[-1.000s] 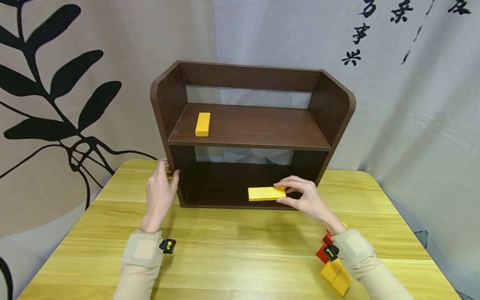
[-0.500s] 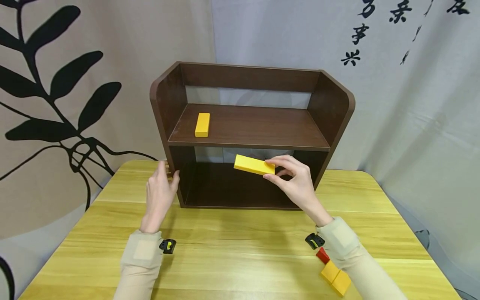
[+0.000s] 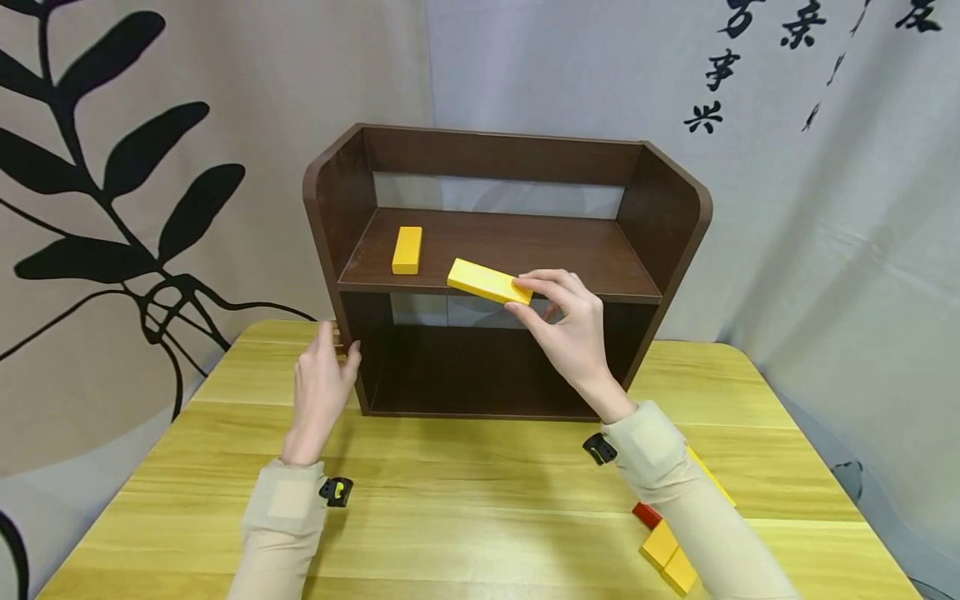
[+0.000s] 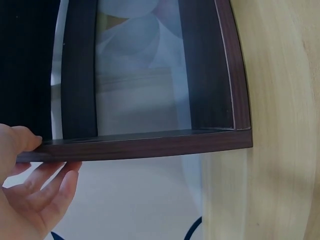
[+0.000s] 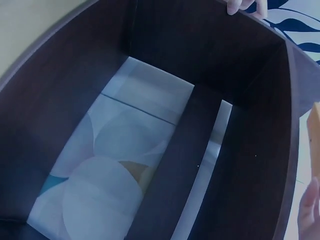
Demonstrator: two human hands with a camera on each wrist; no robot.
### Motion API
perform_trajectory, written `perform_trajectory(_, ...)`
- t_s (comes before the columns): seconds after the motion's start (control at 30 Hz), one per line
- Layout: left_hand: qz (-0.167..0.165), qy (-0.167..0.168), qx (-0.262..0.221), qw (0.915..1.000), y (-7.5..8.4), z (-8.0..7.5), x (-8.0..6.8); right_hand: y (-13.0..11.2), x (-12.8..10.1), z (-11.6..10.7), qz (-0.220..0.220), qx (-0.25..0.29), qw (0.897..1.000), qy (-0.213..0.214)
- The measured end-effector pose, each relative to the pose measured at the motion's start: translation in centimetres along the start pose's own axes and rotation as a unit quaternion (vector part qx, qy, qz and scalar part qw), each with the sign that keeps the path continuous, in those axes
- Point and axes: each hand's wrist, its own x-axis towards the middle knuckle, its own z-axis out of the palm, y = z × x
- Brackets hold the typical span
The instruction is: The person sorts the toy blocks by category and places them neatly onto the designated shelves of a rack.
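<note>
The right hand (image 3: 566, 329) pinches the long yellow block (image 3: 489, 282) by its right end, its long axis running leftward over the upper shelf (image 3: 570, 258) front edge, while the left hand (image 3: 318, 392), fingers straight, steadies the shelf unit's left wall (image 3: 326, 208).

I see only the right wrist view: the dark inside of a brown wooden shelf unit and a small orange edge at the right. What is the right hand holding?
Observer: The right hand pinches a flat yellow rectangular block at the front edge of the upper board of the brown wooden shelf unit.
Operator: Is something already on that board?
Observer: Yes, a smaller yellow block lies near its left end.
Operator: Where is the other hand?
Observer: The left hand rests against the unit's left side wall, thumb on its front edge.
Operator: Are more blocks on the table?
Observer: Red and yellow blocks lie on the yellow wooden table, under the right forearm.
</note>
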Motion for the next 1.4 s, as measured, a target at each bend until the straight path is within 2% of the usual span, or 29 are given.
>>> perform_trajectory(0.4,-0.002,0.002,0.003,1.0,0.1,0.0,0.1,0.2,1.4,2.0,-0.017,-0.096,0.995,0.013)
perform_trajectory(0.6,-0.003,0.0,0.003,1.0,0.1,0.0,0.1,-0.2,1.7,2.7,-0.025,-0.155,0.988,-0.002)
perform_trajectory(0.73,-0.005,0.0,0.005,1.0,0.1,0.0,0.1,-0.5,1.9,2.9,-0.021,-0.18,0.983,-0.023)
perform_trajectory(0.87,-0.007,0.0,0.007,1.0,0.2,0.0,0.1,-0.4,2.0,3.0,-0.035,-0.202,0.978,-0.046)
perform_trajectory(1.0,-0.006,0.0,0.007,1.0,0.2,0.0,0.1,0.0,1.9,2.7,-0.061,-0.204,0.975,-0.058)
perform_trajectory(1.23,0.003,0.004,0.005,1.0,0.1,0.0,0.1,0.8,1.6,2.4,-0.093,-0.163,0.978,-0.093)
perform_trajectory(1.4,0.005,0.008,0.004,0.9999,0.1,0.0,0.0,0.6,1.8,2.6,-0.103,-0.165,0.972,-0.135)
